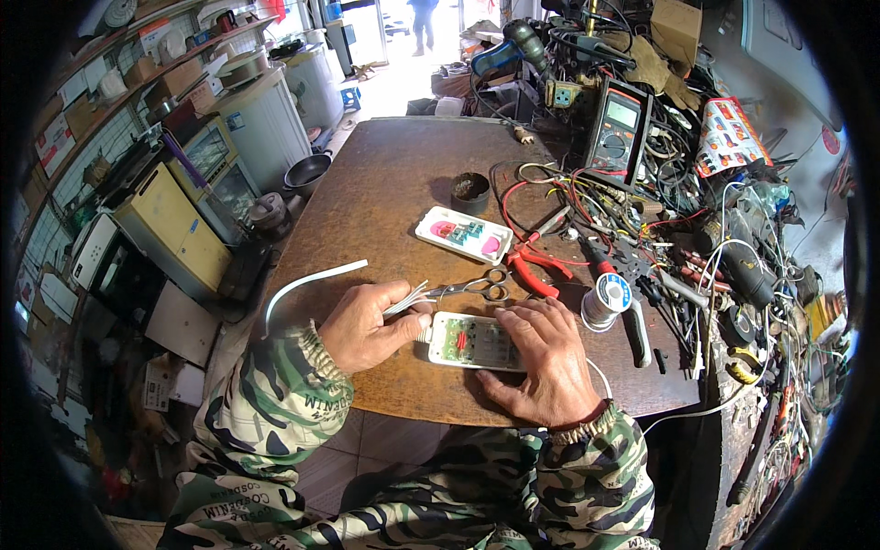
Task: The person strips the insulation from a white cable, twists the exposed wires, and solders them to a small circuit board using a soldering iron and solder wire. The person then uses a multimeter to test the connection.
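Note:
My left hand (371,332) is closed on a bundle of thin pale wires (414,297), their loose ends fanning out past the fingers. Beneath my right hand (541,357) lies a shallow white plastic housing (458,342), with greenish insides and small red parts. The right fingers press its top edge and the thumb its lower edge. Metal scissors (472,289) lie just beyond the housing. Farther up the table is a second white shell (463,235) with pink and green parts inside. A curved white tube or cable piece (307,282) lies left of my left hand.
Red-handled pliers (534,269) and a spool of wire (605,302) are right of the scissors. A dark round tin (470,191) stands beyond the second shell. Multimeter (616,133), tangled leads and tools crowd the right side. Cabinets (188,229) line the left.

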